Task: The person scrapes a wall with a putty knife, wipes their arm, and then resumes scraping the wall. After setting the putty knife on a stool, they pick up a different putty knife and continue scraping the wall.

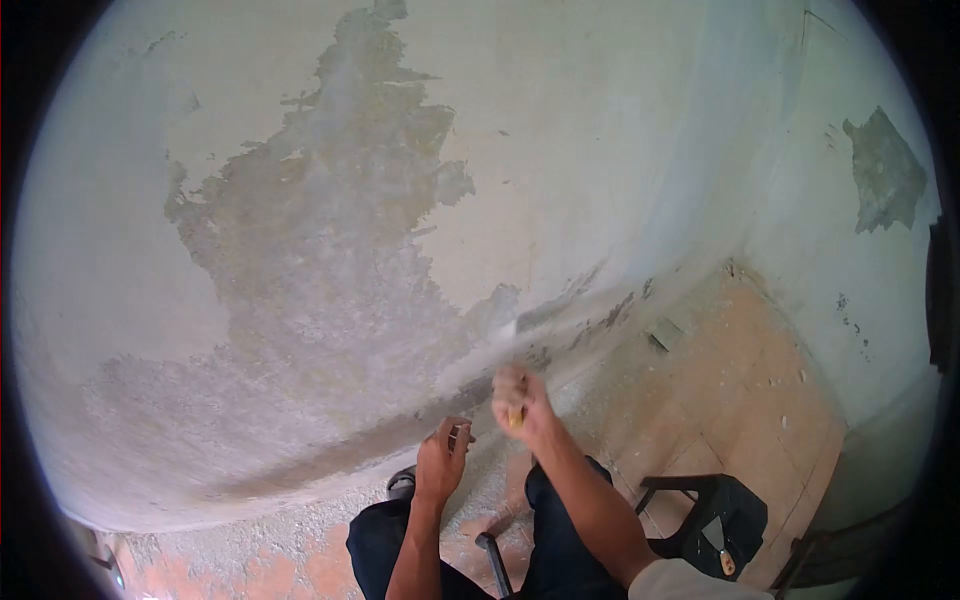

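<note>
My right hand (520, 402), slightly blurred, is closed around a scraper whose yellow handle end (515, 416) shows below my fist. Its far end points at the lower wall (330, 250), and a pale patch there may be the blade. The wall has a large grey-brown area where the paint is gone, with ragged edges of pale paint around it. Lower and to the left, my left hand (443, 458) hovers above my knee near the wall's base. Its fingers are loosely bent and apart, with nothing clearly held.
A black stool (715, 505) stands at the right, with a putty knife (722, 550) lying on it. Paint flakes and dust (240, 550) cover the tiled floor (700, 400) along the wall. A small dark piece (657, 343) lies near the wall's base. My shoe (402, 484) is close to the wall.
</note>
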Demonstrator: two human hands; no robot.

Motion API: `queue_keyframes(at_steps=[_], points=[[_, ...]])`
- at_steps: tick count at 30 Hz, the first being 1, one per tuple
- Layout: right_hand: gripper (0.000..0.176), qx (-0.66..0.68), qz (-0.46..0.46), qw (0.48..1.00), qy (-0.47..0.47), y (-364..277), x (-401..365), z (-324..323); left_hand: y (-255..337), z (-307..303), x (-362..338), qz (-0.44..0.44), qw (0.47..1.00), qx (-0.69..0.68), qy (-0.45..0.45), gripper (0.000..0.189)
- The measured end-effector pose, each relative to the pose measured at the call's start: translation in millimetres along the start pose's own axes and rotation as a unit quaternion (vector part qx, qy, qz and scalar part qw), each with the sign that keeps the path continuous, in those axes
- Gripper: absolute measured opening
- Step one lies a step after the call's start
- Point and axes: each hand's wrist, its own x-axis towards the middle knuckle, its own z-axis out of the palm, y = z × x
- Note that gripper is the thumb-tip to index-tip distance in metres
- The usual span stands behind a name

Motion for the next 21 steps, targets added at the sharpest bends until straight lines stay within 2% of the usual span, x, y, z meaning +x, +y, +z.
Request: queue_keyframes(at_steps=[2, 5, 7, 9, 11, 13, 15, 16, 17, 19, 20, 21], points=[[0.039, 0.018, -0.028, 0.999, 0.031, -8.1, -2.0, 5.2, -1.2, 4.0, -3.0, 0.004, 1.0, -0.002, 0.001, 0.024], [0.036, 0.013, 0.015, 1.0, 0.0, 7.3, -11.7, -8.2, 3.9, 3.2, -0.3, 0.014, 1.0, -0.001, 0.004, 0.023], [0.036, -0.023, 0.082, 0.996, -0.002, 27.7, -11.2, -22.2, 4.4, 4.4, -1.4, 0.012, 1.0, 0.001, -0.003, 0.023], [0.038, -0.057, 0.061, 0.996, -0.005, 3.3, -3.4, -13.0, 4.0, 8.4, -1.0, -0.007, 1.0, 0.002, -0.01, 0.021], [0.044, -0.034, -0.054, 0.998, 0.005, -14.4, -0.5, 8.2, 1.9, 9.6, -0.6, -0.006, 1.0, 0.001, -0.008, 0.021], [0.042, 0.006, -0.043, 0.999, -0.013, -6.1, -9.9, 1.9, 1.8, 12.8, -2.1, -0.008, 1.0, -0.004, -0.006, 0.021], [0.043, -0.011, -0.008, 0.999, 0.029, 15.5, -16.6, -13.0, 1.3, 14.6, -1.6, 0.004, 1.0, -0.006, -0.011, 0.022], [0.04, -0.082, -0.004, 0.996, 0.018, 27.7, -18.0, -15.8, -2.1, 16.2, -0.6, 0.002, 1.0, -0.004, -0.015, 0.022], [0.04, -0.076, -0.005, 0.997, 0.018, 36.5, -16.1, -16.5, -7.0, 17.4, -0.3, 0.022, 0.999, 0.03, -0.009, 0.022], [0.043, -0.187, -0.017, 0.98, 0.071, 45.2, -12.9, -15.5, -7.1, 17.2, -3.2, 0.038, 0.997, 0.066, -0.011, 0.022], [0.043, -0.202, -0.023, 0.975, 0.09, 39.4, -9.6, -10.9, -4.4, 18.1, -2.2, 0.032, 0.999, 0.039, -0.013, 0.022], [0.043, -0.225, -0.073, 0.967, 0.095, 21.4, -0.7, -15.0, -1.5, 18.5, -0.9, 0.025, 0.999, 0.012, -0.016, 0.023]])
